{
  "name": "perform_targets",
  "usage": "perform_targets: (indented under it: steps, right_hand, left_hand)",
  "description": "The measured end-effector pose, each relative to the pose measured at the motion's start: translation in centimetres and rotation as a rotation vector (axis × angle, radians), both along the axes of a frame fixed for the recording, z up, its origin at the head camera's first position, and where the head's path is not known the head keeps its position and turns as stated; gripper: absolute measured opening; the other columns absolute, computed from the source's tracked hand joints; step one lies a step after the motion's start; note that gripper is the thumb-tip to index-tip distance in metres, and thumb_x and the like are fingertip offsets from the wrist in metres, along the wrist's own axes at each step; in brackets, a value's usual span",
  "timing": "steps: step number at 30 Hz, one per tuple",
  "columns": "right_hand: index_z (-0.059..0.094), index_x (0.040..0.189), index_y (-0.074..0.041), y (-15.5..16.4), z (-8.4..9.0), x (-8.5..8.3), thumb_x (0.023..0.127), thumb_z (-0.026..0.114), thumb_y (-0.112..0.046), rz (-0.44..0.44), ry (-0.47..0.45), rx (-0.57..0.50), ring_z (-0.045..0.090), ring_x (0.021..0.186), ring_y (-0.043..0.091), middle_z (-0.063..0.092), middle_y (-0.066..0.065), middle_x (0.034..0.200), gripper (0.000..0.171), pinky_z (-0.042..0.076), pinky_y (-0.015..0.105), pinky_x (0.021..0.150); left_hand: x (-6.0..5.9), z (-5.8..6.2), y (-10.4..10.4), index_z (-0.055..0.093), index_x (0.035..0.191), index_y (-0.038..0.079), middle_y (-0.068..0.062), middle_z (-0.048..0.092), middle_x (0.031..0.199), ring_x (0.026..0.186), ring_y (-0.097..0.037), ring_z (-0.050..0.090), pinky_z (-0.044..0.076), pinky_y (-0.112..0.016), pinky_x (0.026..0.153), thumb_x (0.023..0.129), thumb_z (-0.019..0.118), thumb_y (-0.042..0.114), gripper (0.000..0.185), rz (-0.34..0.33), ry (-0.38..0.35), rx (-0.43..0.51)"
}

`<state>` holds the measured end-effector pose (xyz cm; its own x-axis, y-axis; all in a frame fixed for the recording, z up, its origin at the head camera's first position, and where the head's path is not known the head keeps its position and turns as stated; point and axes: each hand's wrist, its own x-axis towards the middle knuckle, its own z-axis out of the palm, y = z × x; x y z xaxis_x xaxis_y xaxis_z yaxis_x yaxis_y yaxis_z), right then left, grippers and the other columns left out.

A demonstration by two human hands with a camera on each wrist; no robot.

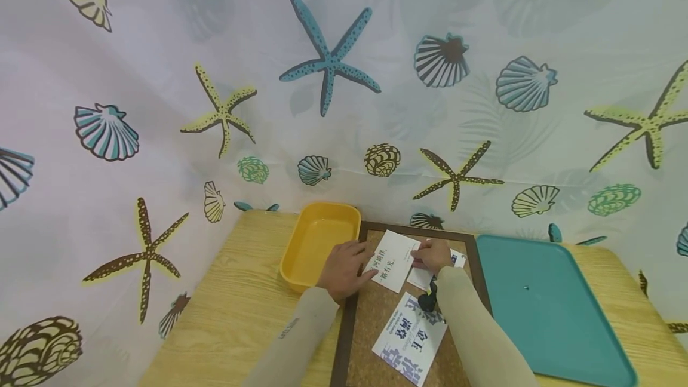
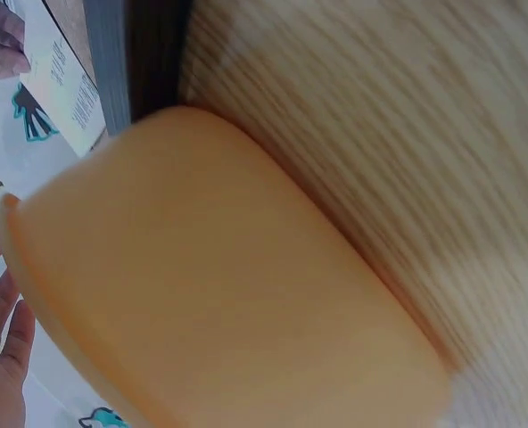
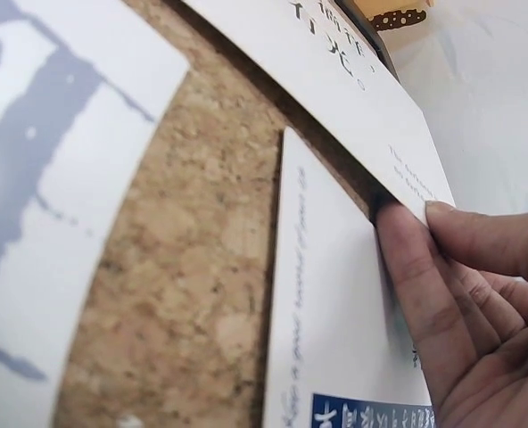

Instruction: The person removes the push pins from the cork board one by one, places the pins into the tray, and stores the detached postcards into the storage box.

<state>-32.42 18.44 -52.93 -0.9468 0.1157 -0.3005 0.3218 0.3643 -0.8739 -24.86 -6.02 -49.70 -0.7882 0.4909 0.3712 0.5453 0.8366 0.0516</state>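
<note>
A white card with dark printed characters (image 1: 395, 260) is held over the corkboard (image 1: 371, 315). My right hand (image 1: 434, 254) pinches its right edge between thumb and fingers, seen closely in the right wrist view. My left hand (image 1: 346, 270) is at the card's left edge, its fingers loosely spread; the left wrist view shows these fingers (image 2: 14, 348) past the rim of the yellow basin (image 2: 210, 267). A second white card with a blue band (image 3: 335, 330) lies under my right hand, partly covered. Nearer me, a larger card with purple lettering (image 1: 411, 339) lies on the cork.
The yellow basin stands left of the board, close to its dark frame (image 1: 344, 339). On the right lies a teal tray (image 1: 548, 309). Wood-grain tabletop (image 1: 215, 315) carries everything, and a curtain with starfish and shells (image 1: 376, 124) hangs behind and at the sides.
</note>
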Motion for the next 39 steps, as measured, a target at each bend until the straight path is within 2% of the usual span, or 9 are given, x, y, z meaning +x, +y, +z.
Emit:
perform_targets:
  steps: [5,11,16,24,31,39]
  right_hand:
    - [0.061,0.087,0.005,0.0,-0.1,-0.1,0.086,0.068,0.0,-0.001,-0.014,0.025,0.065,0.064,0.016,0.063,0.012,0.084,0.009,0.056,0.028,0.061]
    - [0.061,0.091,0.005,0.0,-0.3,-0.2,0.088,0.067,-0.002,0.007,-0.023,0.055,0.066,0.069,0.019,0.064,0.014,0.089,0.01,0.057,0.028,0.062]
    - [0.061,0.09,0.005,0.0,-0.3,-0.2,0.087,0.067,-0.001,0.0,-0.005,0.047,0.066,0.069,0.019,0.065,0.015,0.088,0.01,0.057,0.03,0.063]
    - [0.061,0.089,0.005,0.0,-0.3,-0.2,0.086,0.068,-0.001,0.011,-0.002,0.054,0.065,0.068,0.018,0.065,0.014,0.085,0.009,0.057,0.029,0.063]
    - [0.062,0.086,0.006,0.1,-0.5,-0.2,0.086,0.068,0.0,0.01,0.019,0.022,0.066,0.066,0.015,0.065,0.014,0.084,0.008,0.057,0.028,0.063]
    - [0.063,0.088,0.005,0.0,-0.2,-0.1,0.086,0.068,-0.002,-0.001,-0.006,0.048,0.066,0.068,0.016,0.065,0.014,0.085,0.01,0.057,0.027,0.063]
  left_hand:
    - [0.0,0.0,-0.7,0.067,0.121,0.015,-0.003,0.058,0.134,0.126,-0.022,0.05,0.038,-0.04,0.106,0.092,0.059,0.046,0.044,0.04,-0.063,0.003]
    - [0.2,0.1,-1.7,0.066,0.123,0.018,-0.004,0.059,0.133,0.124,-0.023,0.051,0.039,-0.041,0.105,0.092,0.06,0.045,0.042,0.06,-0.049,0.011]
    - [0.3,0.1,-2.6,0.065,0.124,0.016,-0.005,0.059,0.133,0.124,-0.024,0.051,0.04,-0.042,0.104,0.092,0.061,0.043,0.042,0.041,-0.054,0.082]
    - [0.6,-0.1,-3.8,0.066,0.123,0.012,-0.006,0.06,0.13,0.12,-0.024,0.054,0.043,-0.04,0.102,0.09,0.063,0.043,0.045,0.034,-0.03,0.12]
    - [0.3,-0.6,-5.1,0.069,0.117,0.011,-0.008,0.064,0.123,0.114,-0.027,0.058,0.047,-0.042,0.095,0.086,0.069,0.036,0.039,-0.03,0.09,0.145]
    - [0.5,-0.8,-6.4,0.07,0.115,0.009,-0.01,0.064,0.123,0.114,-0.029,0.057,0.047,-0.046,0.094,0.089,0.066,0.038,0.039,-0.02,0.05,0.141]
